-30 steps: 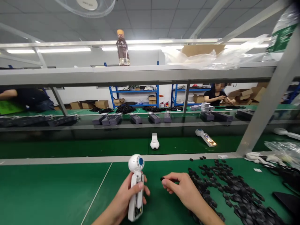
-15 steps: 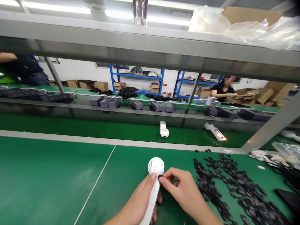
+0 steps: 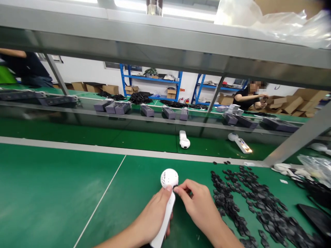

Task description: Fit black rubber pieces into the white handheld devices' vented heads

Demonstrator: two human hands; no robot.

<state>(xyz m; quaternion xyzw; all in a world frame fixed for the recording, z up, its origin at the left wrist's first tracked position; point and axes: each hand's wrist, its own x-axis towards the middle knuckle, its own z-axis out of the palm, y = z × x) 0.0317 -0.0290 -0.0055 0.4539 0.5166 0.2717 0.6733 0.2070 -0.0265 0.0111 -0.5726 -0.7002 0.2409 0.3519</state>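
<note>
My left hand (image 3: 152, 215) grips the handle of a white handheld device (image 3: 169, 178), which has a round vented head and stands tilted on the green bench mat. My right hand (image 3: 195, 203) is at the device's neck, pinching a small black plastic part (image 3: 176, 187) against it. The fingers hide most of that part. To the right of my right hand lies a spread of several similar black parts (image 3: 254, 206).
A grey metal rail (image 3: 129, 148) and an upright (image 3: 297, 137) separate my mat from a far belt carrying white devices (image 3: 184, 140) and grey boxes (image 3: 147, 111). A co-worker (image 3: 245, 100) sits beyond. A plastic bag (image 3: 315, 168) lies at right.
The device has turned, its blue-dotted face now out of view and vented side showing, and moved right. My right hand has brought the black part from beside the device onto its neck.
</note>
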